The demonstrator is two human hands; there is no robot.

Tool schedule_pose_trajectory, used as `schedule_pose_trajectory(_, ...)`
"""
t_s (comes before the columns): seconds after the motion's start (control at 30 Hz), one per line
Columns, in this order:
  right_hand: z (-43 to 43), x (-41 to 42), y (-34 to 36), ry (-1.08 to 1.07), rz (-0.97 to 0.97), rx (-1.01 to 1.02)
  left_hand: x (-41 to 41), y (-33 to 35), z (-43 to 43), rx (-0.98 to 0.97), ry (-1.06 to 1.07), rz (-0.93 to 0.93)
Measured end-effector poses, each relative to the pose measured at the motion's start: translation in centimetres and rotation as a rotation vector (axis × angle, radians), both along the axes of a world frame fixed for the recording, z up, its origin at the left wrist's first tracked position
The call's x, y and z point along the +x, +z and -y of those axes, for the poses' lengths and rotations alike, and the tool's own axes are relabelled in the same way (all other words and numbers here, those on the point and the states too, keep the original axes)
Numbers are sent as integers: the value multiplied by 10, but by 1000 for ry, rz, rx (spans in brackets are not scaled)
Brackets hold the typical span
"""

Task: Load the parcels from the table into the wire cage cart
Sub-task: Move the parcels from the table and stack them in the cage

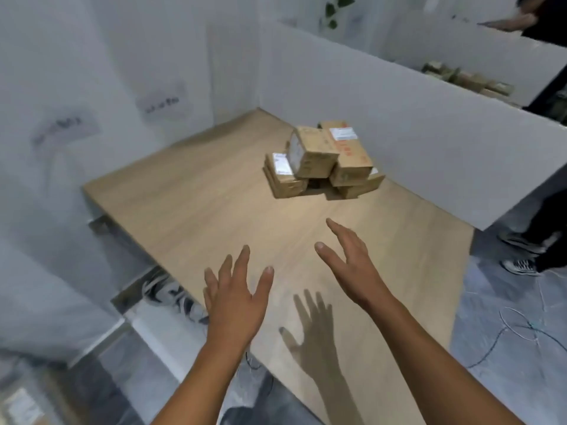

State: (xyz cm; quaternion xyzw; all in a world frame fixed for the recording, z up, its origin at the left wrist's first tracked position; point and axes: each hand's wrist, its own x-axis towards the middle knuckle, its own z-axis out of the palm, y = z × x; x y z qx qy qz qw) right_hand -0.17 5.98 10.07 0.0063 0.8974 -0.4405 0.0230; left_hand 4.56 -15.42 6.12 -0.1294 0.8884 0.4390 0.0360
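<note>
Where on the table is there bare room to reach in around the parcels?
Bare table runs wide between the parcel stack and the left edge, and between the stack and the left hand and right hand, both open above the near end. Tight: the strip between the stack and the white partition.

Both bare forearms are reaching forward, side by side. The left hand [237, 297] is facing palm down with fingers spread and straight; the right hand [352, 265] is turning onto its edge, thumb apart, fingers extended, holding nothing
</note>
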Motion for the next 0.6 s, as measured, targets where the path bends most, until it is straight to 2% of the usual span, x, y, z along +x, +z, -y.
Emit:
schedule_pose_trajectory(0.17,-62,-15,18,-139,-49,-101,-36,17,-46,-40,-103,-61)
schedule_pose_trajectory(0.33,-79,-53,22,-205,-41,-91,-94,45,-62,-10,-82,-111)
schedule_pose_trajectory(0.6,-81,-166,15,-266,7,49,-262,38,-73,58,-68,-94)
